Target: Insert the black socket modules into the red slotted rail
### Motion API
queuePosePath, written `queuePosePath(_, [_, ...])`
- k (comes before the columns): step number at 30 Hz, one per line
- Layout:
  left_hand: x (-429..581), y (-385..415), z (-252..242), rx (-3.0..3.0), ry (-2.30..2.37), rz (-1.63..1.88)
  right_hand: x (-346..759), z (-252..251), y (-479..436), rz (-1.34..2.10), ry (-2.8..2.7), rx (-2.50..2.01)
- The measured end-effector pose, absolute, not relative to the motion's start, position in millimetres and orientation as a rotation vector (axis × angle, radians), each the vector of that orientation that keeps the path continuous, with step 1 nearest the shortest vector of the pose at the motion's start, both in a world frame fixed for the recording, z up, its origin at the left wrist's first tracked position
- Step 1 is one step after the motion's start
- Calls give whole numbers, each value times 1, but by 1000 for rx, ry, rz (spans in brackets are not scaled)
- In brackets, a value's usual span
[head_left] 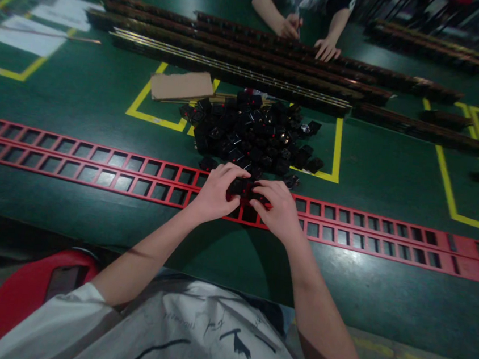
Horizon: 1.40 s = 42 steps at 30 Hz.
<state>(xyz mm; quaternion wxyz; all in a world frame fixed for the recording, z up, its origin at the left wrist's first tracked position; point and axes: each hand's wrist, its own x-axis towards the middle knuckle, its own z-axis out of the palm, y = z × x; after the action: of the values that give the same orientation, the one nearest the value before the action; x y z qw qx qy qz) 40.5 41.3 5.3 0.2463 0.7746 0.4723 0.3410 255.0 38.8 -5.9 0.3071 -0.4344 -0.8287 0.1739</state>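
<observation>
My left hand (217, 193) and my right hand (278, 207) are close together over a long red frame (160, 181) with two rows of square openings. Each hand has its fingers closed around small black block-like parts (243, 189), which carry red spots. The parts sit at the frame's upper row; whether they rest in its openings cannot be made out. Just beyond my fingertips lies a heap of similar black parts (248, 132), some with shiny metal bits. My fingers partly cover the parts I hold.
Long dark strips (235, 59) lie across the green table (372, 176) behind the heap. A cardboard piece (182, 86) and white papers (27, 35) are at the left. Across the table, a co-worker's hands (309, 35) are at the strips, one holding a pen-like tool. A red stool (17, 299) stands at lower left.
</observation>
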Motion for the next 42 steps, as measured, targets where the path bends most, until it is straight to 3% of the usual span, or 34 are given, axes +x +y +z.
queuePosePath(31, [48,37,16,2374,1467,466,257,-12,48,434,-2187,-1141])
queuePosePath(42, [51,33,15,2408,1478,449,254,-10,49,305,-2198,-1107])
